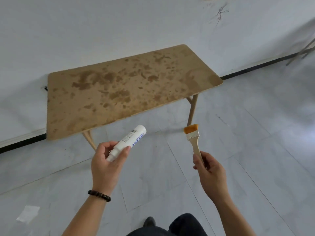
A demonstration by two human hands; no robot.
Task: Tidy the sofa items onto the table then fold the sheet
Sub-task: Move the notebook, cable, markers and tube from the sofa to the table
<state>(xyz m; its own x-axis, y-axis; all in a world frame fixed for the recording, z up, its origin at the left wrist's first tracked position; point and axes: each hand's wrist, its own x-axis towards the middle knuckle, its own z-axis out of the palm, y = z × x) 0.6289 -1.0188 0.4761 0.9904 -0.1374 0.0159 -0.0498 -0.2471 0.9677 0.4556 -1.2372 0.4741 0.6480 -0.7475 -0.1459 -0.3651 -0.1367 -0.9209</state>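
Head: tube (131, 138), brush (193, 139) in hands (107, 166) (211, 171); table (127, 92) beyond

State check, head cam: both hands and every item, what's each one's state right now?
left hand: grips white bottle at its neck end.
right hand: grips brush by the handle.
white bottle: in the air, tilted, short of the table.
brush: in the air, bristles up.
table: upright, top stained.
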